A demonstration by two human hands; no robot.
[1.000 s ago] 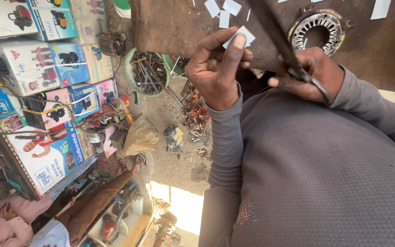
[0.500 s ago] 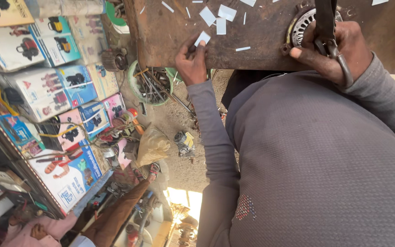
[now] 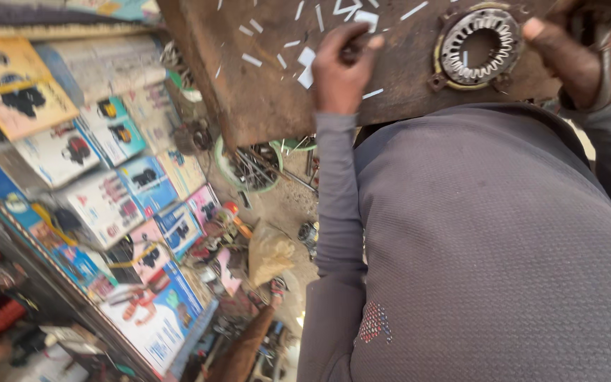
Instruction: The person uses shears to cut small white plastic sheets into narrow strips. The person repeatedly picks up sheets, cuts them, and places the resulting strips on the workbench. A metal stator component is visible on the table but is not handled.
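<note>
Paper strips scattered around a toothed metal ring

Fingers of the left hand (image 3: 341, 67) are pinching together on a small white paper piece (image 3: 307, 67) lying on the worn brown wooden board (image 3: 249, 106) in the upper middle of the frame. More white paper strips (image 3: 348, 8) are lying loose across the board above and to the left of that hand, some long and thin, some short and squarish. Toward the upper right, a round grey metal ring with inward-pointing teeth (image 3: 476, 44) is sitting flat on the board, well apart from the left hand; one pale sliver seems to be resting across its inner edge, though blur is making that hard to confirm. At the upper right corner the right hand (image 3: 581, 53) is curling closed around a dark metal tool (image 3: 606, 67), likely scissors, with the thumb sticking out toward the ring. Judging by the spread of cut pieces, the cutting appears well along, while the ring's slots are looking mostly bare, so fitting the pieces seems largely left to do. A grey knit sleeve and torso (image 3: 489, 247) are filling the lower right. Stacked colourful cardboard boxes (image 3: 121, 191) are lining the left side, and a green-rimmed bowl of metal parts (image 3: 249, 166) is sitting on the dusty ground below the board.
</note>
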